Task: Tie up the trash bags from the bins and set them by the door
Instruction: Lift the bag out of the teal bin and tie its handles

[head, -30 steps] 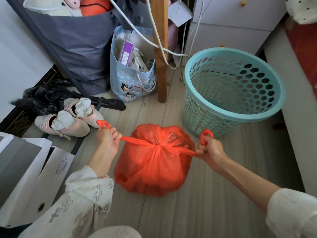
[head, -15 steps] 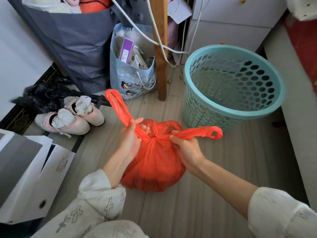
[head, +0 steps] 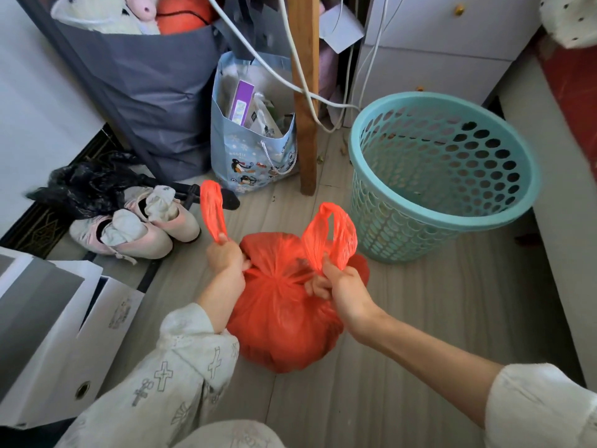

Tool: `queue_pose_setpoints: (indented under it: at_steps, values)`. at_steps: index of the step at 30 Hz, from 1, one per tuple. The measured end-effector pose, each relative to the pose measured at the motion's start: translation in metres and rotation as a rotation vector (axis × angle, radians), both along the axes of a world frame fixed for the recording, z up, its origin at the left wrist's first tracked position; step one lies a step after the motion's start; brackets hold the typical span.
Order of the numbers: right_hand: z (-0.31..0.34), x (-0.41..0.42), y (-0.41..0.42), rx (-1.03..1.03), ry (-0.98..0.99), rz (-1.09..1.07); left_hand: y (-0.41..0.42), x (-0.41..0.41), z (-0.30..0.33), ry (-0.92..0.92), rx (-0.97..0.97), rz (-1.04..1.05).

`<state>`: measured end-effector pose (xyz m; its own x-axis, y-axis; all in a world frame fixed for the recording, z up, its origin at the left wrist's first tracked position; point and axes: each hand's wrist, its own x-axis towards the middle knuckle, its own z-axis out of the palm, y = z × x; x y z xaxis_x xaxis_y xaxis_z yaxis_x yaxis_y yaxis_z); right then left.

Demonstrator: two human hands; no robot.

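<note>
Each fist pinches a handle loop of the red trash bag (head: 284, 318), the left hand (head: 224, 258) gripping the left loop (head: 211, 208) and the right hand (head: 339, 282) the right loop (head: 332, 237), the bag sitting on the floor (head: 403, 318) between them, a teal bin (head: 442, 169) just beyond the right fist.

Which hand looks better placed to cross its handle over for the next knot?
Probably the right hand: it grips its handle loop right at the gathered neck of the red bag, beside the knot. The left hand sits slightly farther out.
</note>
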<state>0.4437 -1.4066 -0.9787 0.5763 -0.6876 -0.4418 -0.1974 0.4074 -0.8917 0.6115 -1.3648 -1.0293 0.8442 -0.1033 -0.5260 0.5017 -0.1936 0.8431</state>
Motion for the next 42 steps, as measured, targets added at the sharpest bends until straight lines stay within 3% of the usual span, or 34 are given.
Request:
queue_pose_setpoints:
  at_steps: [2,4,6,9,11,15,17,19,22,25,28,32,35,39,42]
  values:
    - [-0.002,-0.004,0.000,-0.005,0.041,0.023,0.003,-0.002,-0.007,0.025,-0.010,-0.010]
    - [0.002,-0.006,-0.006,-0.058,0.099,0.065,0.002,-0.005,-0.005,0.120,-0.167,-0.059]
    - [0.006,-0.006,-0.014,-0.140,0.156,0.101,0.001,-0.008,0.007,0.222,-0.332,-0.159]
    - [0.005,0.002,-0.024,-0.210,0.175,0.146,0.007,-0.012,0.024,0.264,-0.412,-0.347]
    - [-0.002,0.013,-0.024,-0.266,0.194,0.202,0.013,-0.011,0.035,0.156,-0.340,-0.496]
    - [-0.009,0.034,-0.019,-0.429,0.377,0.396,0.011,-0.004,0.063,-0.352,0.054,-0.752]
    - [-0.006,0.041,-0.018,-0.526,0.503,0.531,0.006,0.002,0.076,-0.412,0.073,-0.806]
    - [-0.003,0.046,-0.017,-0.581,0.558,0.639,-0.001,0.006,0.085,-0.308,-0.065,-0.791]
    - [0.000,0.051,-0.012,-0.739,0.530,0.744,-0.015,0.003,0.092,-0.086,-0.275,-0.605]
    - [-0.005,0.051,-0.007,-0.859,0.450,0.751,-0.018,0.003,0.091,-0.020,-0.360,-0.493]
    - [-0.015,0.051,-0.013,-0.653,0.330,0.726,-0.010,0.007,0.077,-0.089,-0.279,-0.630]
    - [-0.008,0.049,-0.026,-0.330,0.250,0.627,0.007,0.000,0.048,-0.508,0.201,-0.966]
    - [0.002,0.047,-0.032,-0.153,0.272,0.567,0.017,-0.005,0.041,-0.691,0.382,-1.108]
    - [-0.005,0.049,-0.034,-0.063,0.262,0.568,0.022,-0.004,0.043,-0.810,0.503,-1.088]
    - [-0.014,0.047,-0.038,-0.146,0.193,0.491,0.022,-0.001,0.052,-0.806,0.410,-0.912]
